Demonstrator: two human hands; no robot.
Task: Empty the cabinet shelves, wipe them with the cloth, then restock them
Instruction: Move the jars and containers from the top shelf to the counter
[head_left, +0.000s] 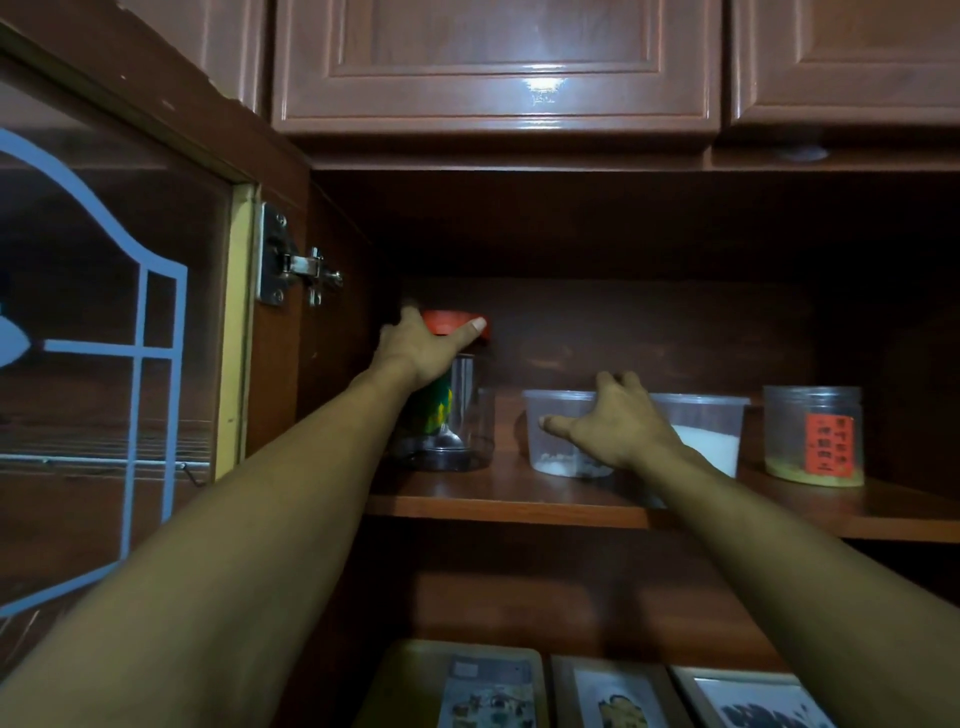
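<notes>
Cabinet shelves (493, 499) sat at head height, straight ahead, door (104, 338) swung open to the left. The upper shelf was loaded: red-lidded jar (462, 415) far left, small tub (556, 441) with a little white residue beside it, a second tub (706, 436) holding white powder, and a labelled jar (813, 436) at the right. The left hand (415, 348) gripped the red-lidded jar from above, fingers and thumb wrapped round the lid. The right hand (613, 421) held the small tub, thumb on its front wall and fingers hooked over the rim (the far side of the grip was hidden). Both containers looked to be standing on the shelf, not lifted. Flat packets (488, 691) lay on the shelf below. No cloth in view.

Step judged: emptying, early on, nothing wiped. The next move calls for lifting both straight up and drawing them back past the shelf edge, the lidless tub kept level so its contents don't spill, the jar kept clear of the door hinge (296, 265).
</notes>
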